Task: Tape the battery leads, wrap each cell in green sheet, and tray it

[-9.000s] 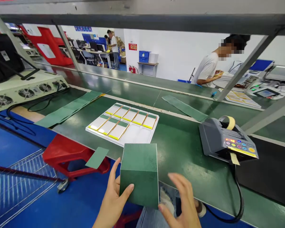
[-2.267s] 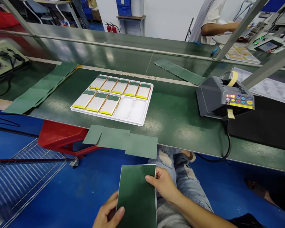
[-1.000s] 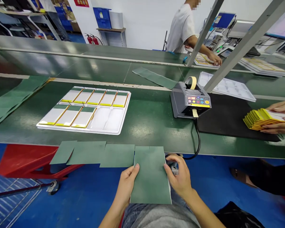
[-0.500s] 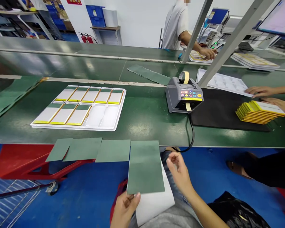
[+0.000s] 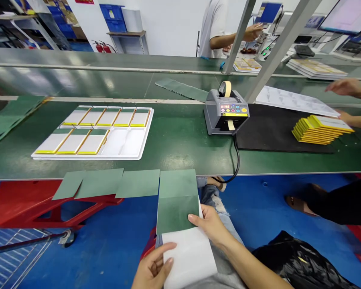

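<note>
Right hand (image 5: 211, 225), previously apart, now pinches green sheet (image 5: 176, 214) at front edge of tabletop (image 5: 180, 140); left hand (image 5: 154, 267) now holds white backing (image 5: 191, 253)

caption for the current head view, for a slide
Two bare hands peel white backing from a green sheet beside a tray of flat pouch cells.

Glossy green bench, matt paper sheets, shiny plastic.

The bench top (image 5: 174, 148) looks smooth and glossy, blurring the lights it reflects; the green sheets (image 5: 140, 184) are matt and paper-like, the white sheet (image 5: 189, 257) smooth. The tray (image 5: 120, 146) is shiny white plastic, the stool (image 5: 24, 204) smooth red plastic, the tape dispenser (image 5: 227, 110) grey plastic. The mat (image 5: 267, 132) is dull black, the bag (image 5: 295, 261) crinkled, glossy plastic, the rack (image 5: 9, 253) bare metal wire, the jeans (image 5: 219, 204) frayed denim.
</note>
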A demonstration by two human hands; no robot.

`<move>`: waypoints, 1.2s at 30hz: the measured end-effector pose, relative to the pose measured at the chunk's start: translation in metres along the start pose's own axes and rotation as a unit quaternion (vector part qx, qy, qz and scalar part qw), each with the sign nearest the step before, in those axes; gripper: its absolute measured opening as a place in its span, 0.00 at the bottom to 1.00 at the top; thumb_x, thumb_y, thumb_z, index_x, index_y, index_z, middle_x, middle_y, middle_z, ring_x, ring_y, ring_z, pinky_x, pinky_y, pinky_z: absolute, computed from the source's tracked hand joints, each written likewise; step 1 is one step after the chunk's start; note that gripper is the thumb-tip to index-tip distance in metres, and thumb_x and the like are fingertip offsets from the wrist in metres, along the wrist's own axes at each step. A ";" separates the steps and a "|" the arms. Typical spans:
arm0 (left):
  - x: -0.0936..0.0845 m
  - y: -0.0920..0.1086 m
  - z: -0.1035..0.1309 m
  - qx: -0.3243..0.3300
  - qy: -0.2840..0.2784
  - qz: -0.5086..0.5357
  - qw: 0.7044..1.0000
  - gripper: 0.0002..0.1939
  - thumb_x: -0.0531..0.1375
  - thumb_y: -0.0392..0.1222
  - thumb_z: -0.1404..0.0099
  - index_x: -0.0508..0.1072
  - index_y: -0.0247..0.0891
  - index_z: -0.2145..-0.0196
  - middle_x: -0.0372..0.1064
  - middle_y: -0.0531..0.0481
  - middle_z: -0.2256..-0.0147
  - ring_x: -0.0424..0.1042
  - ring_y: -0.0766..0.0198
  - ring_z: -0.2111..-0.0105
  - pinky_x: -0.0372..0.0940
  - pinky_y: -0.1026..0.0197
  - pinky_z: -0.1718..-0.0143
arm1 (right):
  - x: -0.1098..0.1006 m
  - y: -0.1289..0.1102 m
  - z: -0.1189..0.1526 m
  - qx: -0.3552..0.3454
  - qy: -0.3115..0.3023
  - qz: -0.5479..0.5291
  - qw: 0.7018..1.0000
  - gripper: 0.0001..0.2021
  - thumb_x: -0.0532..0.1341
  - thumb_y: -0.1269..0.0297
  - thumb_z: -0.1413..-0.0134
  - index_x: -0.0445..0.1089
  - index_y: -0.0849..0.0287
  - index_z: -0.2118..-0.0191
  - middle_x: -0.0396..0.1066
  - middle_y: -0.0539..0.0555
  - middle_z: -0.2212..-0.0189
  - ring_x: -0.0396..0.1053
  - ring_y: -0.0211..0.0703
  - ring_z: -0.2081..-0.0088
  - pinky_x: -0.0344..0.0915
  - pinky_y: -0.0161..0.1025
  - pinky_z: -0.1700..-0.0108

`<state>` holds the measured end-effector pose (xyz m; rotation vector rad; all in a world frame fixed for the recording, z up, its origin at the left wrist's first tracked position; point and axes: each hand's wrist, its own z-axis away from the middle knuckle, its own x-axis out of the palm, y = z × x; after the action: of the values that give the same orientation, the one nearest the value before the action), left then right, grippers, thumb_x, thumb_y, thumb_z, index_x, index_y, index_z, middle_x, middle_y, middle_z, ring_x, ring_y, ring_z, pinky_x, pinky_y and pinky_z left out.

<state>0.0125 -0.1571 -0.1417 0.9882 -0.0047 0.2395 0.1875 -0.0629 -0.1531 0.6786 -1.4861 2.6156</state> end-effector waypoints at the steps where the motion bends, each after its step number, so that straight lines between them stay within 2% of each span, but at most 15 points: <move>1: -0.002 0.005 -0.002 0.007 -0.009 -0.005 1.000 0.21 0.67 0.56 0.53 0.78 0.38 0.66 0.78 0.44 0.67 0.75 0.53 0.66 0.70 0.60 0.65 | -0.001 0.003 -0.001 -0.004 0.009 0.008 1.000 0.20 0.70 0.53 0.61 0.73 0.64 0.64 0.76 0.56 0.69 0.73 0.45 0.68 0.67 0.39 0.65; 4: -0.003 0.020 -0.015 0.042 -0.019 0.022 0.999 0.22 0.64 0.56 0.47 0.76 0.39 0.60 0.77 0.44 0.62 0.74 0.52 0.61 0.69 0.59 0.60 | -0.002 0.011 -0.002 -0.012 0.037 0.036 0.999 0.20 0.69 0.52 0.60 0.74 0.65 0.66 0.76 0.56 0.72 0.72 0.44 0.72 0.65 0.37 0.70; 6: 0.000 0.025 -0.025 0.055 -0.020 0.046 0.997 0.23 0.65 0.54 0.47 0.74 0.39 0.57 0.76 0.44 0.59 0.74 0.52 0.59 0.69 0.58 0.58 | -0.002 0.014 -0.003 -0.021 0.050 0.056 0.997 0.20 0.68 0.51 0.58 0.74 0.66 0.66 0.76 0.57 0.72 0.71 0.43 0.73 0.65 0.36 0.71; 11: 0.011 0.020 -0.043 0.026 -0.011 0.033 0.999 0.22 0.67 0.49 0.48 0.73 0.37 0.57 0.77 0.44 0.63 0.75 0.54 0.62 0.70 0.58 0.62 | -0.004 0.018 0.001 -0.041 0.068 0.116 0.990 0.20 0.66 0.50 0.56 0.75 0.65 0.68 0.75 0.56 0.73 0.70 0.43 0.73 0.65 0.36 0.71; 17: 0.020 0.013 -0.036 0.014 0.041 0.025 0.999 0.20 0.68 0.52 0.51 0.75 0.34 0.65 0.76 0.47 0.73 0.74 0.58 0.74 0.69 0.61 0.72 | -0.006 0.020 0.007 -0.057 0.101 0.205 0.972 0.21 0.62 0.48 0.53 0.71 0.64 0.79 0.66 0.50 0.83 0.59 0.35 0.80 0.56 0.32 0.78; 22: 0.023 0.004 -0.031 0.012 0.113 -0.004 0.994 0.19 0.68 0.54 0.53 0.73 0.33 0.77 0.67 0.54 0.84 0.64 0.68 0.83 0.60 0.68 0.82 | -0.006 0.026 0.014 -0.051 0.105 0.260 0.959 0.25 0.61 0.45 0.53 0.59 0.61 0.87 0.52 0.46 0.87 0.47 0.31 0.81 0.45 0.32 0.80; 26: 0.020 -0.006 -0.026 0.001 0.122 -0.029 0.992 0.21 0.69 0.56 0.55 0.75 0.32 0.77 0.67 0.52 0.84 0.62 0.69 0.83 0.58 0.69 0.82 | -0.007 0.032 0.023 -0.039 0.093 0.279 0.955 0.28 0.57 0.44 0.50 0.50 0.59 0.87 0.44 0.46 0.86 0.43 0.30 0.80 0.41 0.32 0.80; 29: 0.020 -0.011 -0.021 -0.003 0.113 -0.034 0.993 0.21 0.68 0.57 0.56 0.76 0.33 0.77 0.67 0.52 0.83 0.63 0.67 0.81 0.60 0.68 0.81 | -0.010 0.037 0.028 -0.030 0.066 0.273 0.959 0.28 0.55 0.44 0.48 0.50 0.60 0.87 0.45 0.46 0.85 0.44 0.30 0.81 0.42 0.32 0.80; 32: 0.021 -0.011 -0.017 0.005 0.112 -0.043 0.993 0.20 0.69 0.57 0.55 0.75 0.35 0.77 0.68 0.52 0.81 0.63 0.68 0.80 0.60 0.69 0.79 | -0.014 0.035 0.030 -0.019 0.030 0.258 0.966 0.27 0.55 0.44 0.48 0.56 0.62 0.86 0.49 0.47 0.86 0.47 0.31 0.81 0.46 0.31 0.80; 34: 0.021 -0.009 -0.015 0.016 0.116 -0.053 0.992 0.19 0.69 0.56 0.55 0.75 0.36 0.77 0.69 0.52 0.79 0.63 0.68 0.79 0.59 0.70 0.78 | -0.016 0.025 0.029 -0.025 0.008 0.238 0.971 0.24 0.57 0.44 0.49 0.65 0.63 0.80 0.58 0.49 0.83 0.54 0.33 0.79 0.53 0.31 0.78; 36: 0.021 -0.007 -0.014 0.024 0.115 -0.066 0.991 0.19 0.69 0.56 0.56 0.76 0.36 0.77 0.68 0.52 0.80 0.62 0.68 0.79 0.59 0.70 0.78 | -0.016 0.010 0.026 -0.046 -0.024 0.180 0.982 0.20 0.58 0.46 0.48 0.70 0.63 0.67 0.66 0.51 0.76 0.62 0.37 0.74 0.61 0.33 0.71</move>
<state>0.0329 -0.1445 -0.1527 1.0002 0.2768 0.2304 0.2084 -0.0874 -0.1562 0.5077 -1.8902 2.7722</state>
